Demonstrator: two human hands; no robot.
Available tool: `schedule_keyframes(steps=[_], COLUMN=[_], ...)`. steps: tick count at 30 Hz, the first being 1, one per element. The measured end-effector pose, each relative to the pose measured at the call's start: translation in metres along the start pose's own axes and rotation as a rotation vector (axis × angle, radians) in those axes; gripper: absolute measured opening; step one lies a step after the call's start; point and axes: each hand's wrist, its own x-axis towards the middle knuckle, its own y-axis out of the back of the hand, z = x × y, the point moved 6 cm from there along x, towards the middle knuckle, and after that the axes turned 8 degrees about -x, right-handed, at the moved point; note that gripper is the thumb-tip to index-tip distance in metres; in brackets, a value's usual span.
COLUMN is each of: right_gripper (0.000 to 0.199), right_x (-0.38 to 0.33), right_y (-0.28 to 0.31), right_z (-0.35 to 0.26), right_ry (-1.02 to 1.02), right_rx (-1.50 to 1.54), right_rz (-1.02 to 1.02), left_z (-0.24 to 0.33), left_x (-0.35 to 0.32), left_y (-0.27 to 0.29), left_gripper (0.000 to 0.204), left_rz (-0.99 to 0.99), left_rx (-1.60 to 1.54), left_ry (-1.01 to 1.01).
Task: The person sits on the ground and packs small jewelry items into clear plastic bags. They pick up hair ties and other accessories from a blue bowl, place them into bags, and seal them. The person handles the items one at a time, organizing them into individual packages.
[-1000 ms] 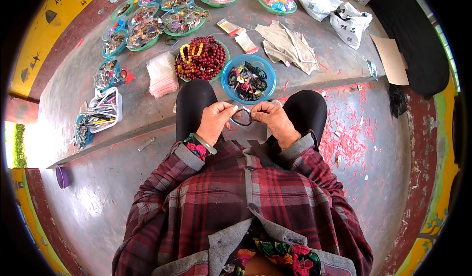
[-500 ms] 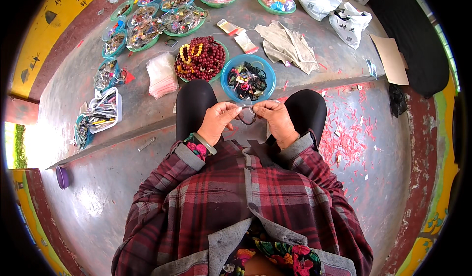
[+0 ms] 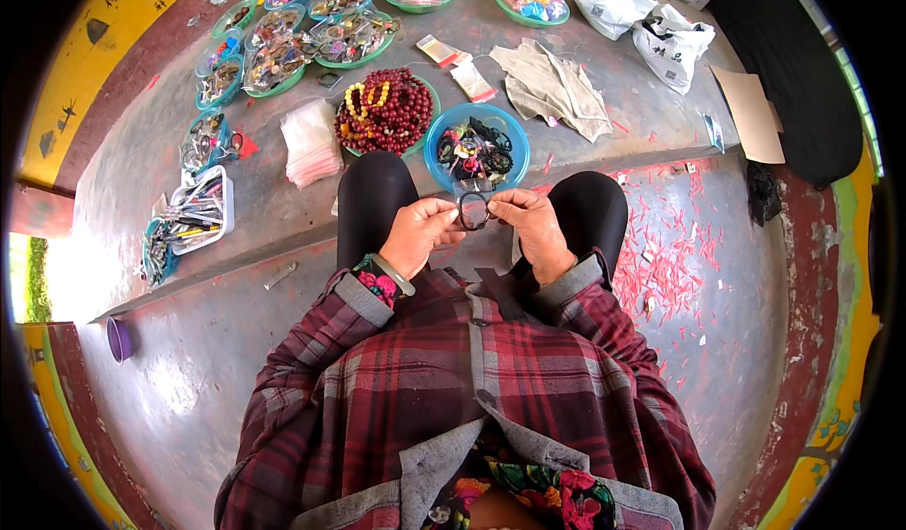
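Observation:
Between my two hands, over my lap, a thin dark bracelet (image 3: 474, 228) is held up as a round loop. My left hand (image 3: 413, 238) pinches its left side between thumb and fingers. From the other side, my right hand (image 3: 538, 235) grips the loop with thumb and forefinger. Just beyond my fingertips stands a blue bowl (image 3: 520, 150) with dark cords and small coloured pieces in it. Something small and clear shows near the top of the loop, but I cannot make out what it is.
Dark red bead strings (image 3: 400, 115) fill a green bowl. Clear plastic bags (image 3: 311, 146) lie stacked beside it. A white basket (image 3: 229, 211) of pens and tools is at left, a beige cloth (image 3: 552, 86) at far right. Red scraps (image 3: 675, 247) litter the lower floor past the ledge.
The bracelet has turned from a flattened, low position to an upright, rounder loop between my fingers. My hands have hardly shifted, and the surrounding things stay put.

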Motion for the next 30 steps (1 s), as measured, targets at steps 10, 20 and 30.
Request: schedule_keyframes(steps=[10,20,30], right_gripper=[0.005,0.007,0.007], right_x=[0.002,-0.001,-0.003], right_y=[-0.005,-0.007,-0.006], right_z=[0.006,-0.005,-0.004], right_ry=[0.045,0.043,0.094], right_rx=[-0.16,-0.07,-0.055], right_rz=[-0.089,-0.036,-0.062], left_z=[0.003,-0.002,-0.002], left_x=[-0.002,0.001,-0.001], left_y=[-0.005,0.003,-0.005], left_gripper=[0.018,0.016,0.021], left_rz=[-0.016,0.0,-0.014], left_rx=[0.084,0.084,0.12], left_ry=[-0.013,-0.032,0.016])
